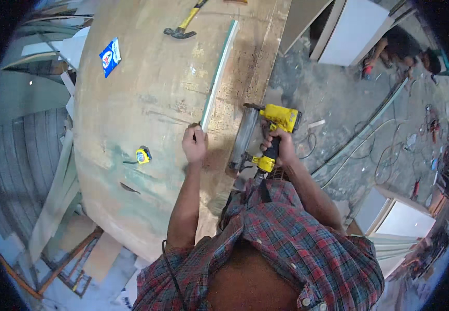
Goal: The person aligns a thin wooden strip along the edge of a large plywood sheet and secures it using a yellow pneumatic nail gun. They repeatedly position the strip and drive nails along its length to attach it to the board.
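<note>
My left hand (195, 145) is closed round the near end of a long thin strip (218, 78), white with a green edge. The strip lies along the wooden worktable (152, 103) and points away from me. In my right hand (285, 146) is a yellow and black nail gun (281, 118), gripped by its dark handle. Its grey magazine (245, 136) sits over the table's right edge, and the gun is apart from the strip.
A claw hammer (185, 26), a blue packet (110, 57), a yellow tape measure (143, 155) and a small dark blade-like piece (129, 187) lie on the table. Another person (398, 46) crouches at the far right. Hoses and a long strip (361, 129) cross the floor; a white box (398, 217) stands nearer.
</note>
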`<move>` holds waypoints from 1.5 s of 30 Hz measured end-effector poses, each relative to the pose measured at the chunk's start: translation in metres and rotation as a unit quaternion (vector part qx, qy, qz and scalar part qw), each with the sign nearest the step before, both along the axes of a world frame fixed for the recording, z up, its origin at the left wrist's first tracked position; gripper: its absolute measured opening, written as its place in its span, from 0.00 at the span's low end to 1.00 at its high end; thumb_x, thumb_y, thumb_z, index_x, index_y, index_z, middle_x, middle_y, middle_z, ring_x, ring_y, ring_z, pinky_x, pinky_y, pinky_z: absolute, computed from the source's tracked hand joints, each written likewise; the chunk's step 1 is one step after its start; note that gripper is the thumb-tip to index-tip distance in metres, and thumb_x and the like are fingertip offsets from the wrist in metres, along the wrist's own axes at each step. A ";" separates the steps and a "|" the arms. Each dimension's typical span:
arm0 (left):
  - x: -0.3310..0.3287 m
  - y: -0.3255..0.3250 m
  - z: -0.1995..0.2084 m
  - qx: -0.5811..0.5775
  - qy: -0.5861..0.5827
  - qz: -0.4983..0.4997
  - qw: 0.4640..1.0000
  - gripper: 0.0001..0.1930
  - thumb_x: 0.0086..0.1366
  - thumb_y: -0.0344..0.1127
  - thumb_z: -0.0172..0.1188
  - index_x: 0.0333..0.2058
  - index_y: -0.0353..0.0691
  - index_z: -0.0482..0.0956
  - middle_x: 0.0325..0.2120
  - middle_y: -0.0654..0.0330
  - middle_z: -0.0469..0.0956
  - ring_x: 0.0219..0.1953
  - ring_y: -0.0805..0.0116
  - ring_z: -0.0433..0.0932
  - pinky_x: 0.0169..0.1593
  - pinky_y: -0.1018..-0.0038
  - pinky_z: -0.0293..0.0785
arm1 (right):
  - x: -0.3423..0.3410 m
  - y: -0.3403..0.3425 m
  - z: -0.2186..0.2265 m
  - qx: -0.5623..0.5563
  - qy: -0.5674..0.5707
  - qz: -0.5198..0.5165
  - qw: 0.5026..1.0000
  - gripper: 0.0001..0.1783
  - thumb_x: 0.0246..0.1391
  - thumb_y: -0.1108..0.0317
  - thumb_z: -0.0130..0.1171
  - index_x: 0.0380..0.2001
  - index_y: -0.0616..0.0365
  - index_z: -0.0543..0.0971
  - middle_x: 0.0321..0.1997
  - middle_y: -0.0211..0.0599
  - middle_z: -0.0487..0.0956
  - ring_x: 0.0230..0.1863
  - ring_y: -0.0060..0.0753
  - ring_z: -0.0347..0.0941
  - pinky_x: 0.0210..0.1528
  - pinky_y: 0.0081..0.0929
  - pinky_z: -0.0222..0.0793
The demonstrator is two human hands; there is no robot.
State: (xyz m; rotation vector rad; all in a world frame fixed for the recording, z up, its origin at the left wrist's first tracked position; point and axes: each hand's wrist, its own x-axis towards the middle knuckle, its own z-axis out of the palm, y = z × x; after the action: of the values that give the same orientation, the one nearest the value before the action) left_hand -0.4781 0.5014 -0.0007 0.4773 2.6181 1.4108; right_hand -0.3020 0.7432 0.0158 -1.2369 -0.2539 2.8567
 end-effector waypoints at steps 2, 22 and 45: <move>0.003 -0.005 0.015 -0.033 0.045 -0.010 0.998 0.15 0.72 0.40 0.55 0.31 0.33 0.75 0.26 0.50 0.75 0.28 0.54 0.74 0.36 0.62 0.71 | 0.025 -0.006 0.004 0.011 0.019 0.006 1.000 0.05 0.53 0.66 0.52 0.27 0.53 0.70 0.22 0.31 0.68 0.22 0.30 0.65 0.29 0.33 0.67; 0.156 -0.275 0.026 -0.132 0.058 -0.012 0.990 0.12 0.66 0.40 0.61 0.40 0.39 0.84 0.34 0.48 0.82 0.35 0.47 0.81 0.39 0.57 0.76 | 0.121 -0.279 0.042 0.112 0.015 0.069 0.991 0.19 0.50 0.66 0.52 0.47 0.53 0.76 0.23 0.24 0.68 0.23 0.25 0.65 0.29 0.28 0.67; 0.152 -0.267 0.000 0.023 0.039 0.012 0.999 0.10 0.60 0.33 0.66 0.36 0.31 0.85 0.28 0.51 0.81 0.28 0.56 0.82 0.35 0.67 0.76 | 0.073 -0.292 -0.010 0.015 -0.015 0.053 0.998 0.05 0.52 0.65 0.51 0.30 0.52 0.69 0.22 0.30 0.69 0.22 0.30 0.66 0.27 0.33 0.68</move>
State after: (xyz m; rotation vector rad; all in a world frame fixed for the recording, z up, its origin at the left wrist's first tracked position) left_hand -0.3256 0.2340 -0.0009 0.5181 2.6657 1.4930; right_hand -0.2291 0.4515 0.0057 -1.3003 -0.3732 2.9130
